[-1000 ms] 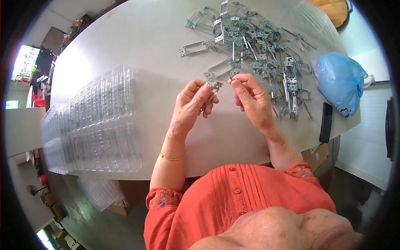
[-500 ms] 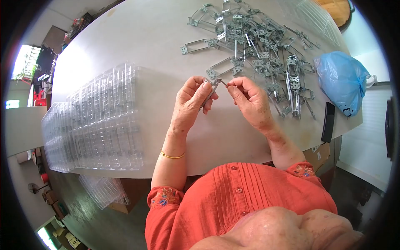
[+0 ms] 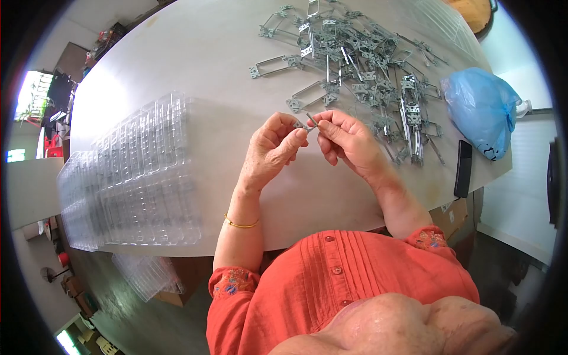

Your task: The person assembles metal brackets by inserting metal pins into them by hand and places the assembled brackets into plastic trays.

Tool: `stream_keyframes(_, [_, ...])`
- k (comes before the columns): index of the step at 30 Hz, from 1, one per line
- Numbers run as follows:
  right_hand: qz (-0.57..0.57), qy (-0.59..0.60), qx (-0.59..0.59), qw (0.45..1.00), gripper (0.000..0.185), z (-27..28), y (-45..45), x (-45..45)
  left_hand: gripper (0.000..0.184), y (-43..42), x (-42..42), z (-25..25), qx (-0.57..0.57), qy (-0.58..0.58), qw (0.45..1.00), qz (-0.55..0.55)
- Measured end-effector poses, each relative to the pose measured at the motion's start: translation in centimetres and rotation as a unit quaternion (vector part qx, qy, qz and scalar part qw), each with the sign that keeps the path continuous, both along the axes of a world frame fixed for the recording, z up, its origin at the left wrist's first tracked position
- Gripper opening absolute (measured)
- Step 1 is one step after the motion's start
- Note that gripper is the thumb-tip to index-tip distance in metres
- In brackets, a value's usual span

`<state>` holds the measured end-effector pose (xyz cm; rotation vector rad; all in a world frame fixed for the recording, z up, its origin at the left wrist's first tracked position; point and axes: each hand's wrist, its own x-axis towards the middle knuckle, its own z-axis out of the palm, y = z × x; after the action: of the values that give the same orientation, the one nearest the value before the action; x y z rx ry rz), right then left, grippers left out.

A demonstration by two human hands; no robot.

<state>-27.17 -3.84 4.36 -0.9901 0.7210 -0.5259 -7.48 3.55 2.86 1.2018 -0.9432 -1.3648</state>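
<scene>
Between the thumb and fingers of my left hand (image 3: pixel 273 149) is a small grey metal bracket (image 3: pixel 303 125), mostly covered by the fingers. My right hand (image 3: pixel 346 139) pinches a thin metal rod (image 3: pixel 312 119), its upper end sticking out above the fingertips. Rod and bracket meet or cross between the two hands; whether they are joined cannot be made out. Beyond my hands lies a tangled pile of grey metal bracket frames (image 3: pixel 373 83). A separate rectangular frame (image 3: pixel 310 94) rests at the pile's near left side.
Clear plastic trays (image 3: pixel 142 171) are stacked on the left of the white table (image 3: pixel 231 53). To the right are a blue plastic bag (image 3: pixel 482 109) and a black phone (image 3: pixel 463 168). Another clear tray (image 3: pixel 447 26) lies at the far right, near a round wooden stool (image 3: pixel 473 13).
My hands have come closer together. The rod in my right hand has turned to point up and left over the bracket, and my left fingers have shifted on the bracket.
</scene>
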Motion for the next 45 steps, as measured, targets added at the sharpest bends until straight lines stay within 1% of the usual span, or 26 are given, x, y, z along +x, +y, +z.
stream_keyframes(3, [0.02, -0.03, 0.06, 0.998, 0.03, 0.3, -0.2, -0.2, 0.027, 0.1, 0.3, 0.2, 0.001, -0.005, 1.0, -0.018])
stream_keyframes(6, [0.018, 0.012, 0.042, 0.999, 0.028, 0.1, -0.2, -0.3, 0.029, 0.1, 0.2, 0.1, -0.012, -0.001, 0.998, -0.059])
stream_keyframes(9, [0.039, 0.046, -0.014, 0.998, 0.025, -0.1, -0.4, -0.6, 0.029, 0.3, 0.3, 0.0, -0.014, 0.01, 0.995, -0.101])
stream_keyframes(12, [-0.013, 0.12, -0.13, 0.984, 0.025, 0.6, 0.0, -0.4, 0.024, 0.5, 0.4, 0.4, -0.033, -0.023, 0.99, -0.135])
stream_keyframes(15, [-0.081, 0.1, -0.156, 0.979, 0.024, 0.3, 0.0, -0.4, 0.025, 0.3, 0.2, 0.0, -0.028, 0.047, 0.992, -0.116])
stream_keyframes(18, [-0.092, 0.088, -0.138, 0.982, 0.019, 1.0, 0.5, -0.1, 0.027, 0.1, 0.4, -0.5, -0.019, 0.058, 0.997, -0.047])
stream_keyframes(21, [-0.027, 0.084, -0.154, 0.984, 0.013, 0.8, 0.5, -0.3, 0.029, 0.0, 0.4, -0.5, 0.002, 0.076, 0.997, 0.004])
stream_keyframes(25, [-0.017, 0.083, -0.156, 0.984, 0.01, 1.2, 1.3, 0.3, 0.029, -0.1, 0.3, -0.5, 0.009, 0.078, 0.996, 0.04])
stream_keyframes(27, [-0.007, 0.099, -0.146, 0.984, 0.011, 1.3, 1.4, 0.3, 0.029, -0.1, 0.2, -0.5, 0.007, 0.076, 0.996, 0.044])
stream_keyframes(30, [-0.01, 0.109, -0.168, 0.98, 0.011, 0.6, 1.4, 0.4, 0.028, -0.2, 0.2, -0.5, 0.004, 0.066, 0.997, 0.045])
stream_keyframes(34, [-0.001, 0.109, -0.128, 0.986, 0.011, 0.8, 1.4, 0.4, 0.026, -0.1, 0.4, -0.9, -0.002, 0.031, 0.999, 0.028])
stream_keyframes(36, [0.002, 0.096, -0.093, 0.991, 0.012, 0.9, 1.3, 0.3, 0.03, -0.2, 0.2, -0.8, 0.004, 0.018, 1.0, 0.017])
stream_keyframes(39, [-0.013, 0.116, -0.11, 0.987, 0.012, 0.6, 1.3, 0.4, 0.033, -0.1, 0.2, -0.5, 0.006, 0.007, 1.0, 0.005])
stream_keyframes(42, [-0.01, 0.106, -0.109, 0.988, 0.013, 0.6, 1.3, 0.2, 0.035, 0.0, 0.3, -0.3, 0.014, 0.012, 1.0, -0.001])
stream_keyframes(45, [-0.001, 0.064, -0.092, 0.994, 0.013, 0.9, 1.1, 0.0, 0.038, 0.0, 0.3, -0.4, 0.006, 0.031, 0.999, -0.018])
